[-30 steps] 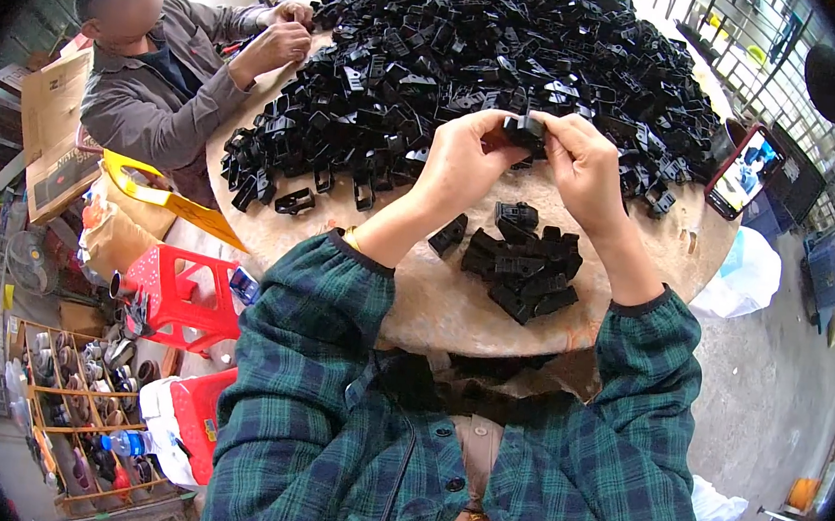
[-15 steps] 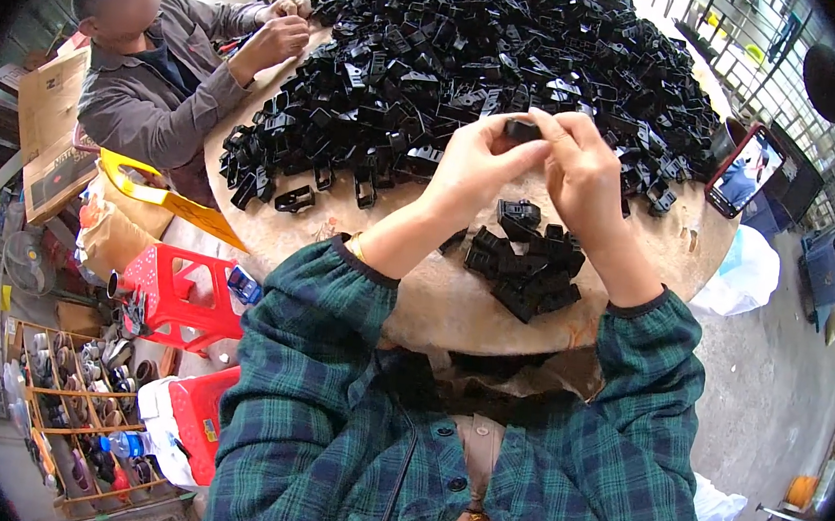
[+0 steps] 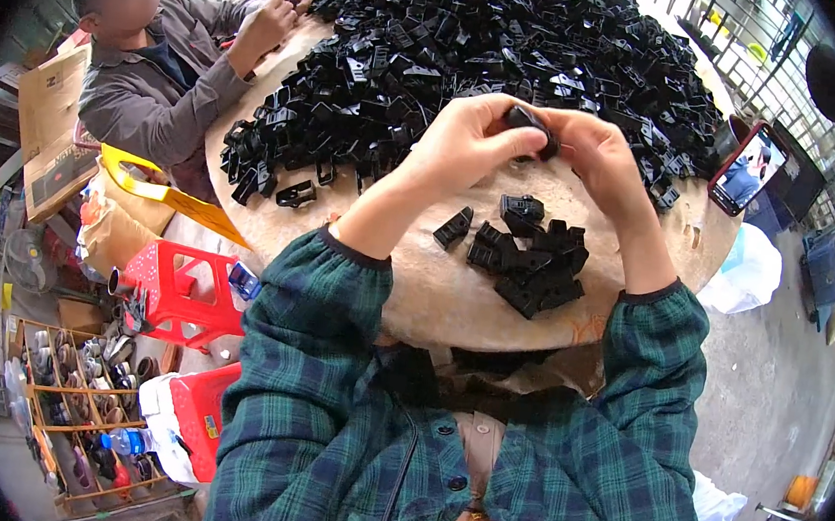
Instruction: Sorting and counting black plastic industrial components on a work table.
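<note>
My left hand [image 3: 467, 143] is closed around a small black plastic part [image 3: 524, 120], thumb across its front. Against the part's right end press the fingers of my right hand [image 3: 603, 163]; they hide some of it. Both hands are raised over the near side of a round table [image 3: 413, 305]. Just below them lies a small cluster of similar black plastic pieces [image 3: 537, 272], with one piece [image 3: 454, 227] a little apart on its left. Beyond my hands spreads a large heap of black plastic parts [image 3: 499, 42].
Across the table at the left, a person [image 3: 153, 84] works with both hands near the heap. A phone [image 3: 748, 170] stands tilted at the table's right edge. A red stool [image 3: 178, 293] and a shoe rack [image 3: 82, 399] are at the left, white bags [image 3: 746, 272] at the right.
The part shows more between my hands. My left hand has moved slightly left, and my right hand has turned and shifted right. The co-worker's hands have shifted a little.
</note>
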A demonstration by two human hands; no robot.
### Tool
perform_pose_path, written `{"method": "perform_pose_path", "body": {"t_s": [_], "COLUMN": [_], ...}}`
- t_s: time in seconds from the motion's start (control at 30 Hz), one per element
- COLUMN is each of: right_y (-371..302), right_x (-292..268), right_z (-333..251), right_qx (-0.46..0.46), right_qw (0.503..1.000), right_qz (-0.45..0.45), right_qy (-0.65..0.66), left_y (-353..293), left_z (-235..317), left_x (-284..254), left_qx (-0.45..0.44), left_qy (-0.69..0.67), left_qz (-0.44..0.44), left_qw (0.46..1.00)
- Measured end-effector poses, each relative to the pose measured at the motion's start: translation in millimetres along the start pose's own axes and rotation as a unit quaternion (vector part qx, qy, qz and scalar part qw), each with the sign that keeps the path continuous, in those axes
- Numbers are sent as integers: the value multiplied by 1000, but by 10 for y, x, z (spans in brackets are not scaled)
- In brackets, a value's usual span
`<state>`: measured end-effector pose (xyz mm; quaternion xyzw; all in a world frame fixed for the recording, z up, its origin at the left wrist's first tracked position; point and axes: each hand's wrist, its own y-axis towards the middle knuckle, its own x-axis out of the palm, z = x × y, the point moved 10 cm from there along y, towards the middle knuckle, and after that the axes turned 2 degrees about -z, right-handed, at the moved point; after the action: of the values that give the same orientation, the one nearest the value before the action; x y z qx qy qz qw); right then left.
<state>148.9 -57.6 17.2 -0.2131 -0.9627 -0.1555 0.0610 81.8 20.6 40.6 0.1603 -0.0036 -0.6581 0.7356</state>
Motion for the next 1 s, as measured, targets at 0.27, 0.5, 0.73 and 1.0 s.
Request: {"method": "perform_pose_path", "body": {"t_s": [0.27,0.5,0.73,1.0], "right_y": [20,-3,-44,3], "right_x": [57,80,82,-172], "right_z": [134,177,-73,107], "right_qx": [-65,-96,-78,4], "right_qw": [763,716,849,965], "right_qz": [47,17,65,85], "right_qy": [-642,-691,-519,-249], "left_y": [-346,46,437,499], "left_z": [245,440,-461,-589], "left_x": [827,256,-676,-645], "left_qx": [168,177,8,-36], "left_qy": [410,395,623,685], "left_qz": [-147,-40,118,62], "left_qw": [884,901,773,725]}}
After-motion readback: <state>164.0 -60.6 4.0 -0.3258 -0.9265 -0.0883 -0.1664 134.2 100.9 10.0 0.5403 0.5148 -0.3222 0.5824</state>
